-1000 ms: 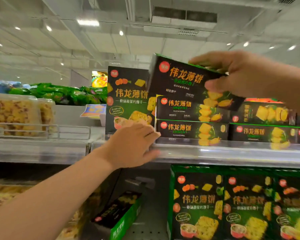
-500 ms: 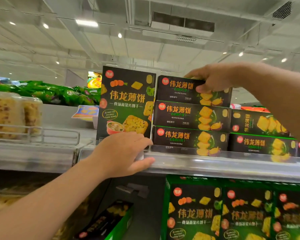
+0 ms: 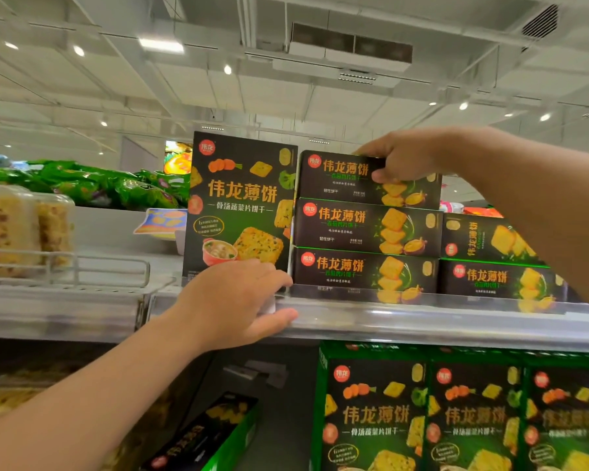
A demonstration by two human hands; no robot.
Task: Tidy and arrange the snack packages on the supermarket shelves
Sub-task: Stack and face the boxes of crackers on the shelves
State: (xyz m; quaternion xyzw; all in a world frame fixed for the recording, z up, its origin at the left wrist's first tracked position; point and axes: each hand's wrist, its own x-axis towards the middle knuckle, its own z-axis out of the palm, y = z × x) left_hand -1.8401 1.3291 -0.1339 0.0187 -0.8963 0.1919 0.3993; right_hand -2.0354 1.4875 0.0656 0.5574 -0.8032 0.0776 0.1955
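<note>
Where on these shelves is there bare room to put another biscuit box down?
Free patches: the lower shelf floor between the box lying flat and the upright green boxes; also atop the two-high stack under the right hand. Crowded: the top shelf from the tall box through the three-high stack.

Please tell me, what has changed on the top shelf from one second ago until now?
The right hand lowered the flat cracker box from its tilt in the air onto the two-box stack, level, and still grips it. The left hand stayed on the shelf edge before the upright box.
</note>
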